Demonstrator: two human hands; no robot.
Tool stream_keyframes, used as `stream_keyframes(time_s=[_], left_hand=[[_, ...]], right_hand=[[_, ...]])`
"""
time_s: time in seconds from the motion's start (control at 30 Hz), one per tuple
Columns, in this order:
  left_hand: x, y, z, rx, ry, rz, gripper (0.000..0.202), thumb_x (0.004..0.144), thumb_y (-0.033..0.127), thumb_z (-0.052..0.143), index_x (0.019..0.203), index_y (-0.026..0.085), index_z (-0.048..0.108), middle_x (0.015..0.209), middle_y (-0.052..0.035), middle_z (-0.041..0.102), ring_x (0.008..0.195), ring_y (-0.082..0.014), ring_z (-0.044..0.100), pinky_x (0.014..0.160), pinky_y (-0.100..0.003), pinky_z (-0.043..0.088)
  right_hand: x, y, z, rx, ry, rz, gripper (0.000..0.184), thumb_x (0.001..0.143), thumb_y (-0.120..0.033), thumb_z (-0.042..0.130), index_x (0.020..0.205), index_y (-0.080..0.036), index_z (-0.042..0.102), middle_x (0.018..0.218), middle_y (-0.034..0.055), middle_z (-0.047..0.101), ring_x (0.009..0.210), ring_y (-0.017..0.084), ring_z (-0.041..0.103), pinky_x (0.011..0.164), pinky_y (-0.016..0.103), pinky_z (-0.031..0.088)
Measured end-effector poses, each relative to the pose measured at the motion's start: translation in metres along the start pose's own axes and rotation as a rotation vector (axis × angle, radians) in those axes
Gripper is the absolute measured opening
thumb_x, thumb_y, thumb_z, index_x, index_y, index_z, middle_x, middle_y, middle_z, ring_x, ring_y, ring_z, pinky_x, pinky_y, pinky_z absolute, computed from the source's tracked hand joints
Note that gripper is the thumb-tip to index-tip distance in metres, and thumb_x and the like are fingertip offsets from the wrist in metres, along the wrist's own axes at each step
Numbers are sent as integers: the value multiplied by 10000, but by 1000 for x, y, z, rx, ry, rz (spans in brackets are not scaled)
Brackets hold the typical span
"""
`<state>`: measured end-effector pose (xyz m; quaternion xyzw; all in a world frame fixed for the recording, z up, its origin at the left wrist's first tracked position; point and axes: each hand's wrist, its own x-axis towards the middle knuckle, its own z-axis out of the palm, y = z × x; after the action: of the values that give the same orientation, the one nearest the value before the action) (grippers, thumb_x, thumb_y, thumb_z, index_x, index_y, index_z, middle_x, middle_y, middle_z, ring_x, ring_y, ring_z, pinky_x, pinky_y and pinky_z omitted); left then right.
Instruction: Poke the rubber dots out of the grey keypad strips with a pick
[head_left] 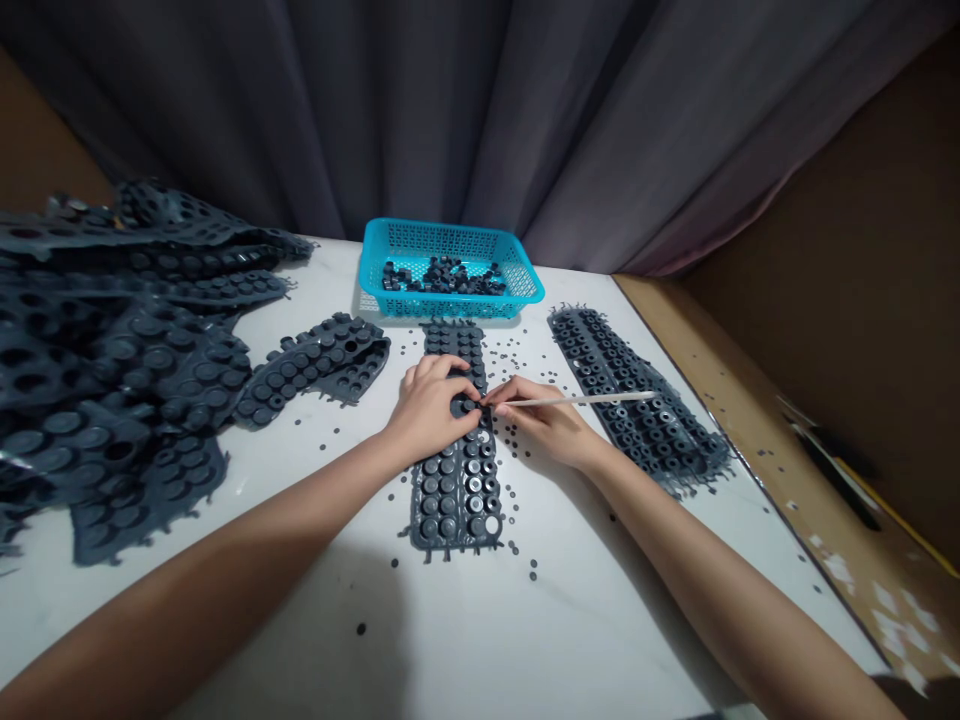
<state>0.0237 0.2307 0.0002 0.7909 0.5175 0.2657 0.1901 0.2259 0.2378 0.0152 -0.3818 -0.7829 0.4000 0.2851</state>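
A long dark grey rubber sheet [448, 500], studded with rows of round caps, lies lengthwise before me. My left hand [429, 408] rests on its middle, thumb and fingers curled around a raised rubber piece. Pinched in my right hand [551, 422] is a thin pale stick [592, 399], its far end pointing right. The fingertips of both hands meet at the sheet's right edge; the exact contact there is hidden by the fingers. Round holes show at a few spots in the sheet.
A blue plastic basket [450, 306] with small dark rubber pieces stands at the back. Another studded sheet [637, 400] lies right, and a heap of such sheets [150, 360] covers the left. Small black discs [361, 629] are scattered on the white table [480, 640]. A grey curtain [420, 110] hangs behind.
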Motion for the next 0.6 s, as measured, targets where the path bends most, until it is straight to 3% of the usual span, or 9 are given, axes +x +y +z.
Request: stream_keyframes(time_s=[0.6], left_hand=[[0,-3,3,6,15,4,96,748,291,668,839,270,693,1229,-10,560,1200,-264,424,996,-463,333]], right_hand=[[1,4,-1,-13,-47,-2,182,901,-361,570,877,-190,626,899,67,692,825,183,642,728,311,501]])
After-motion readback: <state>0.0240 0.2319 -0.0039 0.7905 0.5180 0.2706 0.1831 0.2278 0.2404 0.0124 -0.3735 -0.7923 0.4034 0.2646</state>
